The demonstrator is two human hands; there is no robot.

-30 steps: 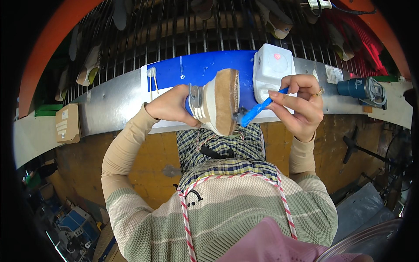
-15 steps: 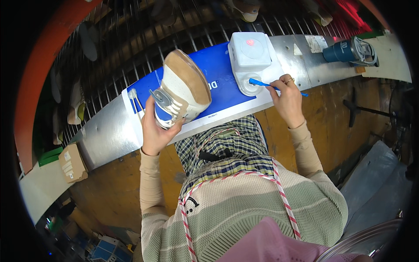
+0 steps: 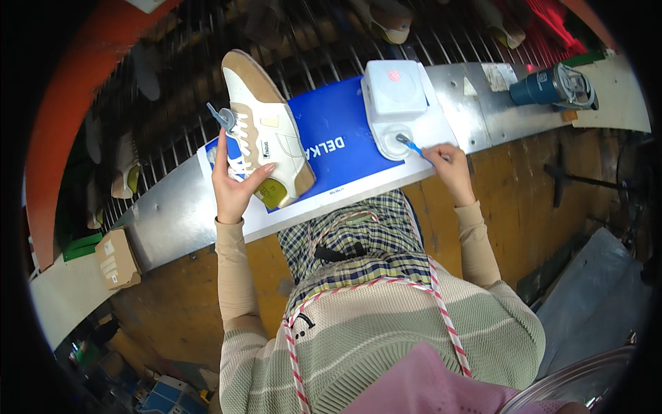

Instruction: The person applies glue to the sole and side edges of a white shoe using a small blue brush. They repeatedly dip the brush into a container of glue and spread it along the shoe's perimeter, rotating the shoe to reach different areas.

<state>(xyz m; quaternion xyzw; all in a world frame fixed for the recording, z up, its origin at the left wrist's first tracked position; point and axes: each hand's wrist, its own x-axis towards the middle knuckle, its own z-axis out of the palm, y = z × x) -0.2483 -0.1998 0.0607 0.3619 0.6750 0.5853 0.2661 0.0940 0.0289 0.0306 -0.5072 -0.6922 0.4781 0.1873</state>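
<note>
My left hand point(image 3: 233, 196) is closed around a white and tan sneaker point(image 3: 279, 131), gripping it near the laces and heel. The shoe is held on its side with the toe away from me, and its greenish lining shows at the opening. A grey-blue tag-like piece point(image 3: 226, 119) sits at its tongue. Between the fingers of my right hand point(image 3: 449, 169) is a small brush point(image 3: 412, 145) with a blue handle. Its dark tip is over the round dish point(image 3: 387, 153) at the foot of a white plastic container point(image 3: 394, 90).
A blue and white printed sheet point(image 3: 331, 172) covers part of the metal bench point(image 3: 169, 214). Beyond runs a roller rack point(image 3: 324, 52) with more shoes. A teal tumbler point(image 3: 541, 86) lies at the right; a cardboard box point(image 3: 117, 259) is at the left edge.
The sneaker has turned in my left hand, its toe swinging up and left so its side faces up. My right hand has drawn slightly nearer to me, shifting the brush over the dish.
</note>
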